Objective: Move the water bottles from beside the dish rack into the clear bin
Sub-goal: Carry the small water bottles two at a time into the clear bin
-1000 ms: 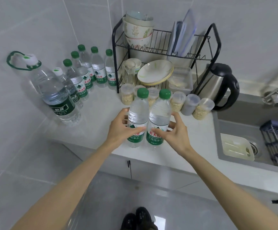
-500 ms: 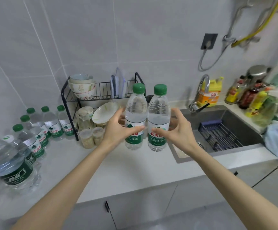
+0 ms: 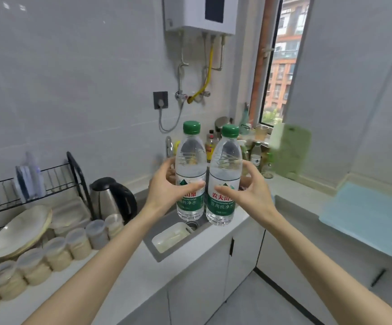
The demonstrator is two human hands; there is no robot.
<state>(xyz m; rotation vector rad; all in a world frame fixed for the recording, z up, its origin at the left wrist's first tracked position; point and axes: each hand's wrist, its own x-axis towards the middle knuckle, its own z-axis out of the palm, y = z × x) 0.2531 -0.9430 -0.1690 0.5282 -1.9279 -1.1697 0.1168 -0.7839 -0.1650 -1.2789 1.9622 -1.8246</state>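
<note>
Carrying is now under way. The left hand [image 3: 169,191] is gripping one water bottle [image 3: 190,170] around its label, thumb across the front, and the right hand [image 3: 251,195] is gripping a second water bottle [image 3: 225,174] the same way. The two bottles are being held upright, side by side and almost touching.

A second ago the pair was hanging low over the counter [image 3: 129,273], just in front of the dish rack [image 3: 73,174], with the row of bottles waiting off to the left of the left hand. The person has been turning rightward since. The dish rack is now sitting well out to the left of the left hand, the sink [image 3: 152,249] is lying beneath both hands, and the row of bottles is no longer showing. I take it the pick-up is done and the carry to the clear bin is running, with more trips probably waiting.

The clear bin itself is not showing. A pale blue panel [image 3: 366,216] is lying right of the right hand, and whether it belongs to the bin I cannot tell. Both bottles are wearing green caps and holding water nearly to the shoulder. Below the hands, the sink is holding a white tray [image 3: 171,238] that is looking empty. Down-left of the left hand, lidded jars [image 3: 56,253] are standing in a row, each part-filled with something pale and grainy. A kettle [image 3: 110,198] is standing between them and the hands.
</note>
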